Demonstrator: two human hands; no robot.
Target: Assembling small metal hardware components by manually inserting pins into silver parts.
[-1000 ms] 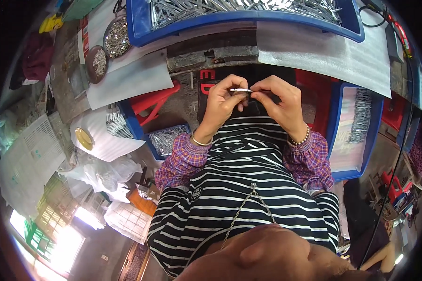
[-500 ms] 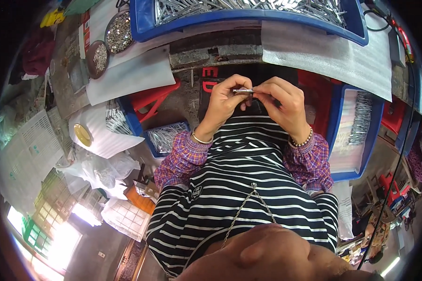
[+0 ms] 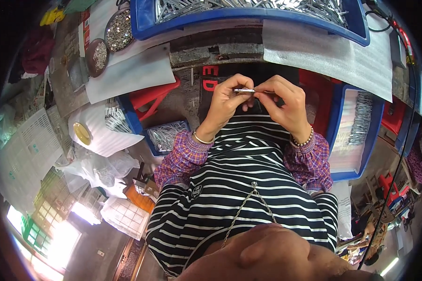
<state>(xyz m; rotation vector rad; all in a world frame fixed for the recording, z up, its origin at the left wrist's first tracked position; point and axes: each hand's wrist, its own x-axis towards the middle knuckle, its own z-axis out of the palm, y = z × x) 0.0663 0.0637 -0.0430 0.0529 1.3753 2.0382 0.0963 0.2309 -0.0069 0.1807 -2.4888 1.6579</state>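
Note:
Above my lap, my left hand (image 3: 223, 102) pinches a slim silver metal piece (image 3: 243, 90) between thumb and fingers, and the piece lies nearly level. My right hand (image 3: 288, 100) is closed at the right end of the same piece, its thumb and forefinger pressed together there. Whether a second tiny part sits between those fingertips is too small to tell. Beyond my hands, on the bench, a big blue tray (image 3: 248, 23) holds a heap of similar slim silver pieces.
At my right stands a blue bin (image 3: 335, 136) with a row of silver pieces (image 3: 361, 119). A smaller blue tray of silver pieces (image 3: 168, 137) is low on my left. Two round dishes (image 3: 97, 70) of small shiny parts sit on the bench, near white foam sheets (image 3: 131, 72) and a red stool (image 3: 152, 96).
Both hands stay almost in place, still on the metal piece. The piece has shifted slightly to the right and shows a bit more of its bright surface.

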